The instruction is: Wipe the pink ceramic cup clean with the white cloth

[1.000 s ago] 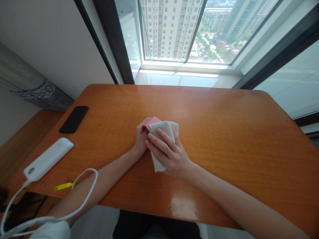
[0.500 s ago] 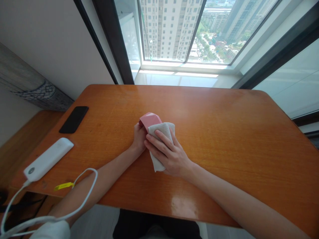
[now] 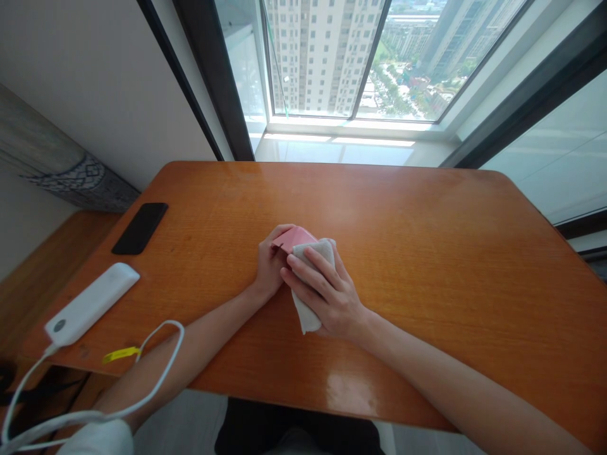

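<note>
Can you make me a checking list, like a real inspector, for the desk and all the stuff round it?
Surface: orange-brown wooden table, shiny, with glare near the front edge.
Things in hand: pink item, partly hidden; pale cloth against it.
Left hand: holds the pink item.
Right hand: holds the cloth, fingers spread over it.
Clutter: black flat slab, perhaps a phone, and white long device, both at the left side.
Cables: white cable looping across the view of the left forearm; yellow tag beside it.
Surroundings: window beyond the table, grey curtain at left.
Spills: nothing seen.
</note>
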Demonstrator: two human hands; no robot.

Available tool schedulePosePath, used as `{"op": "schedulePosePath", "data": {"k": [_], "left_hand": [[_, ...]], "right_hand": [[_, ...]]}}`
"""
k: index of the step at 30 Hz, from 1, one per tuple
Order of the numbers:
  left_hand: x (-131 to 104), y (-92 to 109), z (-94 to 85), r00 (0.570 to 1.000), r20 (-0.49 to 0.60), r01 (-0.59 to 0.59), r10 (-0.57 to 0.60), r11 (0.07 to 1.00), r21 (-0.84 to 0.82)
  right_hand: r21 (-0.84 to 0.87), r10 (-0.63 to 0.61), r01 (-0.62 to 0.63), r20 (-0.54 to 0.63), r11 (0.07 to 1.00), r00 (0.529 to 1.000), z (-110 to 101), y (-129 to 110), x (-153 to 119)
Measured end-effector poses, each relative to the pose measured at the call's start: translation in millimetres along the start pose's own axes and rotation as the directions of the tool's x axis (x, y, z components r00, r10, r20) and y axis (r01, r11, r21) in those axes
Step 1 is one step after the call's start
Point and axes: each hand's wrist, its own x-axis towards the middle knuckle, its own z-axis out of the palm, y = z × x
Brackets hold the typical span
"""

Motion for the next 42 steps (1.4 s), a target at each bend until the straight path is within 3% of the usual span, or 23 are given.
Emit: {"op": "schedulePosePath", "data": {"k": [3,6,12,22,29,32,37,42], "left_hand": [[-6,10,1.2,0.998,-0.031,-0.046,0.047,0.998,0.034],[-8,17,1.8,0.982,-0.034,-0.179,0.186,0.974,0.137],[-8,16,-4.1,0.866,0.064,-0.486,0.495,0.806,0.338],[-20,17,-5.6,0.766,0.202,-0.587,0.611,0.536,0.606],[-21,19,-1.8,0.696,0.274,-0.641,0.664,0.403,0.653],[-23,15,-0.3,0.731,0.258,-0.624,0.631,0.468,0.625],[-28,10,1.5,0.873,0.206,-0.482,0.441,0.724,0.494],[-28,15,2.3,0.907,0.153,-0.418,0.392,0.798,0.434]], "right_hand": [[0.006,-0.005,0.005,-0.018,1.0,1.0,-2,-1,0],[0.01,0.004,-0.004,-0.034,1.0,0.999,-3,-1,-1],[0.021,0.033,-0.032,-0.022,0.999,0.999,-3,2,-3],[-0.013,0.057,-0.059,-0.087,0.998,0.995,-2,3,-5],[-0.024,0.064,-0.066,-0.099,0.998,0.993,-4,2,-3],[-0.037,0.068,-0.071,-0.089,0.997,0.994,-4,1,-4],[-0.054,0.037,-0.04,-0.059,0.998,0.998,-3,-1,-1],[-0.105,-0.007,0.002,-0.051,0.994,0.999,-5,-3,3]]}}
